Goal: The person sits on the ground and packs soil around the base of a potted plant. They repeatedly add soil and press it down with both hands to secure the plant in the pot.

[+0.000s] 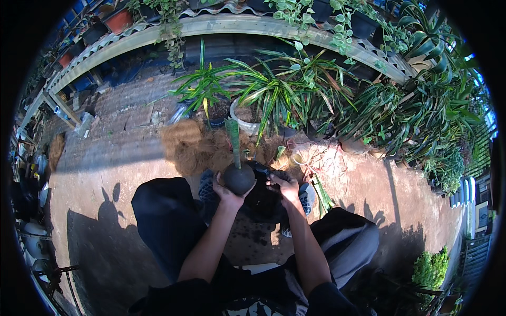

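Note:
My left hand (pixel 230 197) cups a smooth, round, dark grey ball (pixel 238 179) from below. Out of its top rises one upright, mottled green snake-plant leaf (pixel 234 144). Whether the ball is packed soil or a small pot, I cannot tell. My right hand (pixel 286 185) is just to its right, fingers curled and dirt-stained, at the edge of a black plastic bag (pixel 259 201) between my feet. It is unclear whether those fingers grip the bag's edge. Long cut green leaves (pixel 323 193) lie to the right of my right foot.
Brown coconut fibre (pixel 189 148) is heaped beyond my feet. Behind it are a white round pot (pixel 245 120) and variegated long-leaved plants (pixel 272 87). Tangled pink string (pixel 328 152) lies on the sunlit ground to the right. A curved metal beam (pixel 237 24) with hanging pots crosses the far side.

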### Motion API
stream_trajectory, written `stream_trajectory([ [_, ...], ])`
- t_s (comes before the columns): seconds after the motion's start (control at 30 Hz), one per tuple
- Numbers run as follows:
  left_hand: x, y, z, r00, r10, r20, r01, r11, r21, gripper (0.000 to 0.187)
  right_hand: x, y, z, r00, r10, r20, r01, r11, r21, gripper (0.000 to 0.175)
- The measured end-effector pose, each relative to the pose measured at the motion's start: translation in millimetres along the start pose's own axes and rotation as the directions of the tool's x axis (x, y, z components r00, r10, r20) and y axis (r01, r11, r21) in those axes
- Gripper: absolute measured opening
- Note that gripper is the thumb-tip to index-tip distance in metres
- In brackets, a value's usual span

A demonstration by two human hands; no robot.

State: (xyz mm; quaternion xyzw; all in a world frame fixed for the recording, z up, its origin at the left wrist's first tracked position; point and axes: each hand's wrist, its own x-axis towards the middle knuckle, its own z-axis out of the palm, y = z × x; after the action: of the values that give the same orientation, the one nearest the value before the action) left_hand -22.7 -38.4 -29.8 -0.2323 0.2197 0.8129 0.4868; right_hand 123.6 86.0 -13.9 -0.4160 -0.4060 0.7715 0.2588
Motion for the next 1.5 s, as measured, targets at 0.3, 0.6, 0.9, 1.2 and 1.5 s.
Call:
stream_trajectory([
  [0.3, -0.2, 4.3, 1.1, 0.997, -0.009, 0.08, 0.007, 1.0, 0.017, 0.069, 0.3, 1.8, -1.6, 0.998, -0.026, 0.058, 0.021, 0.995, 0.093, 0.029],
  [0.6, 0.4, 10.1, -1.4, 0.999, -0.013, 0.037, 0.013, 1.0, 0.005, 0.068, -1.9, 0.1, -3.0, 0.998, -0.031, 0.05, 0.025, 0.992, 0.126, 0.029],
  [0.9, -3.4, 9.2, -1.3, 0.999, 0.014, 0.037, -0.014, 1.0, 0.005, 0.069, -1.6, 3.9, 0.9, 1.0, -0.008, -0.021, 0.009, 1.0, 0.027, 0.021],
  [1.2, 1.9, 6.6, -2.3, 0.999, 0.014, 0.049, -0.014, 1.0, 0.001, 0.071, 2.5, 5.9, -2.0, 0.999, -0.024, 0.029, 0.016, 0.968, 0.249, 0.034],
  [1.5, -2.2, 2.9, 2.5, 1.0, 0.01, 0.004, -0.01, 1.0, 0.017, 0.069, 4.4, 6.8, -10.6, 0.994, -0.093, 0.057, 0.086, 0.99, 0.109, 0.023],
])
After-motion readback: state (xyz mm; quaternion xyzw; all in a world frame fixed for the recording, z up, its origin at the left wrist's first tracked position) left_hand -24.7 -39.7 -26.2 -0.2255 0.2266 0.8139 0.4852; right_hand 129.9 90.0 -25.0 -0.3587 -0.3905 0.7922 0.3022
